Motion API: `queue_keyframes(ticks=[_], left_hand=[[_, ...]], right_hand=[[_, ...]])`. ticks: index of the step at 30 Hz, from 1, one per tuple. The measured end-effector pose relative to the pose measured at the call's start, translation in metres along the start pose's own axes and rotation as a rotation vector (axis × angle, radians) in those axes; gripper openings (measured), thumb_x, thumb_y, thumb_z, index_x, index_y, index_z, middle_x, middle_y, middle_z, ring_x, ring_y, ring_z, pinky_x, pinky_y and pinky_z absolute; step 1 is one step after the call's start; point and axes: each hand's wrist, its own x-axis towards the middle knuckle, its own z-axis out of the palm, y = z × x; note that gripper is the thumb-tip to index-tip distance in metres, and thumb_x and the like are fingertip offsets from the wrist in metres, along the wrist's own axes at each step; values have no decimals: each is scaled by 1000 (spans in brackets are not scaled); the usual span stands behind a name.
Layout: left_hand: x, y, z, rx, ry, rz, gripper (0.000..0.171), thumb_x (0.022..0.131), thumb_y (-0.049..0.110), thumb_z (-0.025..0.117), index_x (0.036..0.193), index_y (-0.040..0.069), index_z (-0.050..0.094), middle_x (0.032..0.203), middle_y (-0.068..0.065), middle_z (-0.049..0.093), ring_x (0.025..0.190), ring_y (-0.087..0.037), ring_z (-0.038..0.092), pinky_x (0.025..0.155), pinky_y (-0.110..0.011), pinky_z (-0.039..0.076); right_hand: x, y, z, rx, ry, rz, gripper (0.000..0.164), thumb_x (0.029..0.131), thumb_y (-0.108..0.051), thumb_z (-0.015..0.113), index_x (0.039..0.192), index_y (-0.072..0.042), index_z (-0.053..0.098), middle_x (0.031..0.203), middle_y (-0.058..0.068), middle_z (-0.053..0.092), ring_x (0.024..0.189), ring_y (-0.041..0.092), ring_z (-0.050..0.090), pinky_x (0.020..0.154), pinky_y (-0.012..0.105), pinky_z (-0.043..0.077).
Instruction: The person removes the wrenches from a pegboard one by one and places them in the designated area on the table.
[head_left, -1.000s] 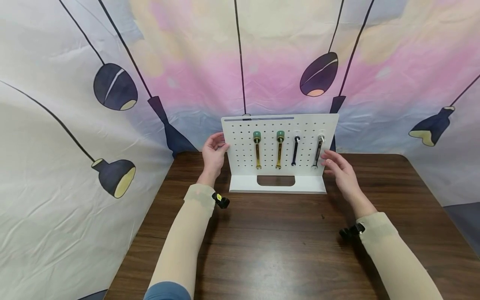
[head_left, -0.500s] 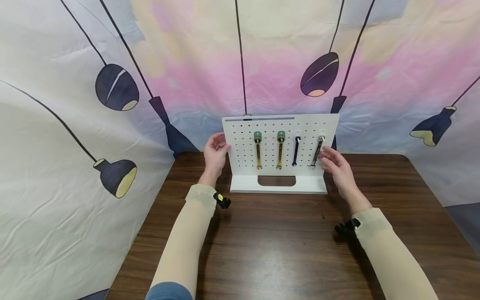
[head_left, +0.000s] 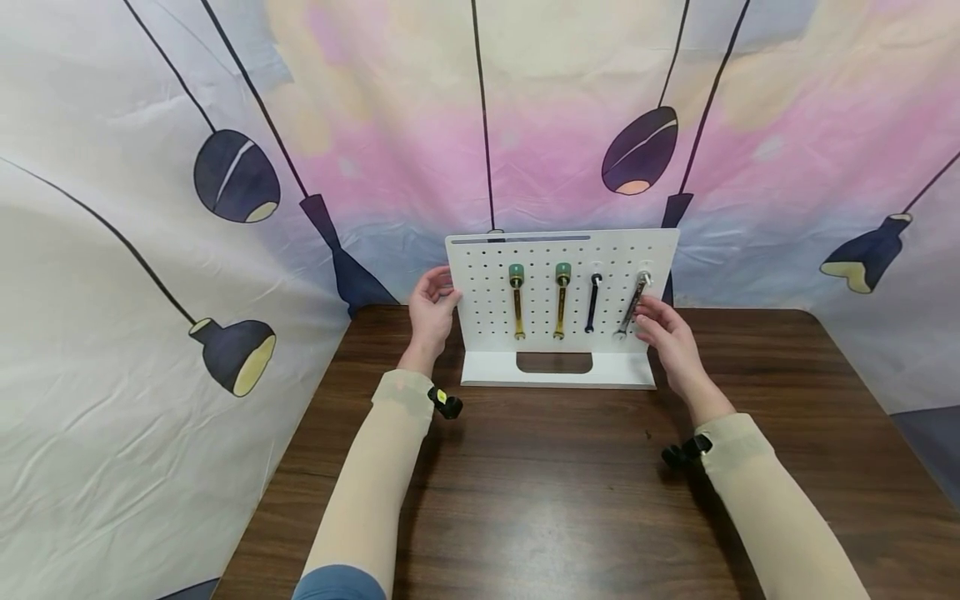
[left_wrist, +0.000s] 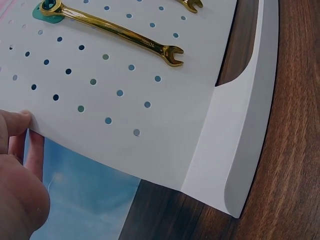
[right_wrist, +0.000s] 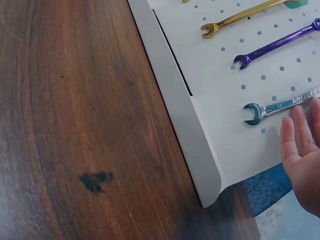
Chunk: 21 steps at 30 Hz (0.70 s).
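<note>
A white pegboard [head_left: 487, 367] stands upright on its folded base. Two gold wrenches [head_left: 518, 310] hang from green-capped hooks; to their right is a purple wrench [right_wrist: 275, 46], which looks dark in the head view. Rightmost hangs a silver wrench [head_left: 628, 318], its lower end swung left and its lettering partly visible in the right wrist view. My left hand [head_left: 431, 317] pinches the board's left edge, thumb in front and fingers behind. My right hand [head_left: 677, 350] reaches in from the right, its extended fingertips against the silver wrench's shaft.
The board rests near the back of a dark brown wooden table [head_left: 540, 500]. Behind it hangs a cloth [head_left: 555, 125] printed with lamps. A black mark [right_wrist: 96, 181] shows on the tabletop in the right wrist view.
My right hand has moved left from the board's right edge to the silver wrench, and that wrench's lower end has tilted further left. My left hand keeps its hold.
</note>
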Motion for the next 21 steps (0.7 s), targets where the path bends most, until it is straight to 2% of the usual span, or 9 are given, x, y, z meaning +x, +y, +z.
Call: queue_keyframes(ticks=[3, 12, 21], left_hand=[[0, -1, 0, 2, 2, 2, 47, 93, -18, 72, 135, 2, 67, 116, -7, 69, 97, -19, 64, 87, -27, 55], [-2, -3, -1, -6, -10, 10, 44, 94, -17, 71, 132, 3, 69, 115, -8, 69, 97, -17, 64, 89, -29, 55], [-1, -4, -1, 32, -6, 32, 42, 94, -15, 72, 132, 3, 68, 115, -10, 70, 98, -17, 65, 92, -31, 54]], right_hand=[[0, -1, 3, -27, 17, 13, 56, 111, -17, 60, 159, 4, 41, 130, -4, 58, 118, 3, 58, 94, 20, 53], [-2, -3, 9, -7, 56, 30, 52, 110, -12, 61, 155, 5, 44, 129, -4, 59, 117, 4, 57, 93, 20, 52], [-1, -1, 12, -60, 96, 55, 51, 110, -13, 59, 156, 5, 42, 140, 6, 56, 115, 2, 56, 94, 18, 51]])
